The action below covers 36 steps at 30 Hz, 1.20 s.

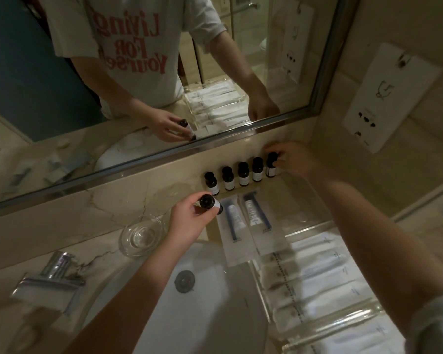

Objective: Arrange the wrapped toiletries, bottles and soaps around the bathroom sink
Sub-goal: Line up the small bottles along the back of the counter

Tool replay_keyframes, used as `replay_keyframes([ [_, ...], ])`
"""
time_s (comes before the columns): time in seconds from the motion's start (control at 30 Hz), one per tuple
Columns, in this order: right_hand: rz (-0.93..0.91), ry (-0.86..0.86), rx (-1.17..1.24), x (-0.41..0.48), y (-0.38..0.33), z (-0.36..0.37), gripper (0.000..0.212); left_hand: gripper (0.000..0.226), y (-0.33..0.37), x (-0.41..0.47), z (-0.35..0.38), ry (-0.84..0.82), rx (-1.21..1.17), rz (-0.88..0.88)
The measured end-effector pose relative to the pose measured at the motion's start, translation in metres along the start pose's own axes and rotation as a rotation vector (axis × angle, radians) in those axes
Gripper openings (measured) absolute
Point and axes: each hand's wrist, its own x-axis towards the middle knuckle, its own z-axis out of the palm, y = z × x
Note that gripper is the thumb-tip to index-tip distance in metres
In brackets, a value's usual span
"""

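Left hand (189,221) grips a dark bottle (208,202) over the sink (215,315); right hand (294,159) pinches the end bottle (271,167) of the row of bottles (243,173) under the mirror (138,72). Wrapped toothbrush packs (243,226) lie just before the row, a glass dish (141,235) to their left, and a clear tray (338,330) of wrapped toiletries on the marble surface (100,259)

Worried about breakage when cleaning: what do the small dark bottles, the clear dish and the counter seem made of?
The small dark bottles: glossy, glass or hard plastic, cannot tell which; black caps, pale labels. The clear dish: likely glass, thick transparent rim catching highlights. The counter: polished beige stone, marble-like, with dark veins and sheen.
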Motion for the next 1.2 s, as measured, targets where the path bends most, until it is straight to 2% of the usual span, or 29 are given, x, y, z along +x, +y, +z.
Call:
replay_keyframes([
  [0.2, 0.066, 0.076, -0.128, 0.001, 0.004, 0.006, 0.029, 0.038, -0.002, -0.001, -0.002, 0.001, -0.006, -0.013],
  [0.67, 0.081, 0.074, -0.073, -0.002, 0.001, 0.007, 0.028, 0.036, -0.002, -0.001, -0.006, 0.015, 0.02, -0.004],
  [0.8, 0.136, 0.086, -0.015, -0.01, -0.007, 0.005, 0.04, 0.034, -0.002, -0.001, -0.006, 0.057, 0.042, 0.031],
  [0.9, 0.229, 0.235, 0.08, -0.023, -0.025, -0.003, 0.041, 0.038, 0.001, -0.003, -0.005, 0.091, 0.068, 0.145],
  [0.97, 0.305, 0.388, 0.168, -0.038, -0.048, -0.004, 0.031, 0.038, 0.008, -0.008, -0.005, 0.131, 0.121, 0.299],
  [1.0, 0.336, 0.413, 0.249, -0.046, -0.059, -0.002, 0.028, 0.039, 0.013, -0.011, -0.005, 0.149, 0.167, 0.401],
  [1.03, 0.347, 0.377, 0.357, -0.054, -0.071, 0.002, 0.026, 0.038, 0.018, -0.015, -0.005, 0.163, 0.219, 0.519],
  [1.1, 0.313, 0.157, 0.573, -0.073, -0.093, 0.014, 0.024, 0.033, 0.026, -0.021, -0.004, 0.178, 0.313, 0.737],
  [1.17, 0.247, -0.075, 0.725, -0.086, -0.112, 0.026, 0.025, 0.029, 0.032, -0.027, -0.001, 0.171, 0.35, 0.844],
  [1.2, 0.215, -0.135, 0.788, -0.09, -0.119, 0.029, 0.029, 0.029, 0.034, -0.03, 0.001, 0.158, 0.346, 0.87],
])
